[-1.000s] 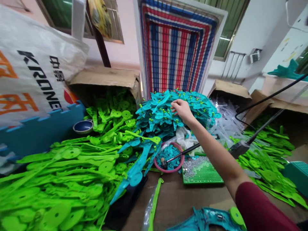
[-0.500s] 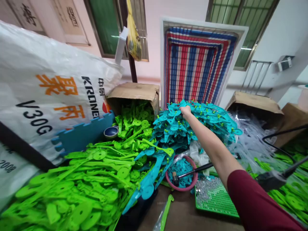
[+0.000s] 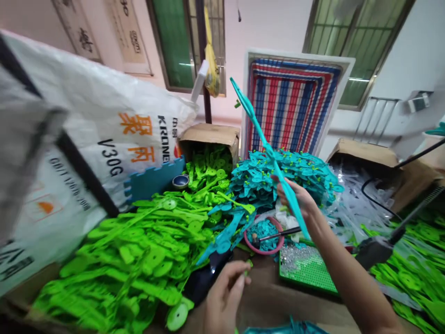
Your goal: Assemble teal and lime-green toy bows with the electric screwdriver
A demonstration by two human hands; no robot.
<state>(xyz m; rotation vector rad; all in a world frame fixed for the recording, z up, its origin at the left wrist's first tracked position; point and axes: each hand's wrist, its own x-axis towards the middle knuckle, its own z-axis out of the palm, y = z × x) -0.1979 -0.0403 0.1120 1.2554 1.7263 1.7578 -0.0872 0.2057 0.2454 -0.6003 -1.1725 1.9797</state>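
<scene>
The right hand (image 3: 306, 204) is raised above the worktop (image 3: 264, 297) with its fingers wrapped round a long teal strip (image 3: 256, 124). It grips the strip low down. Most of the strip slants up and away from the hand, and the short pointed end pokes out below the palm. Just behind the hand is a heaped pile of teal parts (image 3: 306, 171) of the same colour, studded with little green pegs.

The left hand (image 3: 222, 292) is lower and closer to the person, with its fingers loosely curled. A small green bit (image 3: 248, 264) shows at its fingertips, but I cannot tell whether the hand actually grips it.

Between the two hands sits a pink-rimmed bowl (image 3: 251, 242) of small teal pieces, with a dark rod-like tool (image 3: 278, 234) resting across its edge. Just under the right forearm lies a green tray (image 3: 313, 278) scattered with tiny metal pieces.

Out to the left of the left hand is a big spread of bright green parts (image 3: 149, 241), spilling from a cardboard box (image 3: 210, 134) further back. A small blue bowl (image 3: 180, 181) stands at its edge, and a large printed white sack (image 3: 104, 134) leans over it all. To the right of the right hand are clear plastic pieces (image 3: 351, 204).
</scene>
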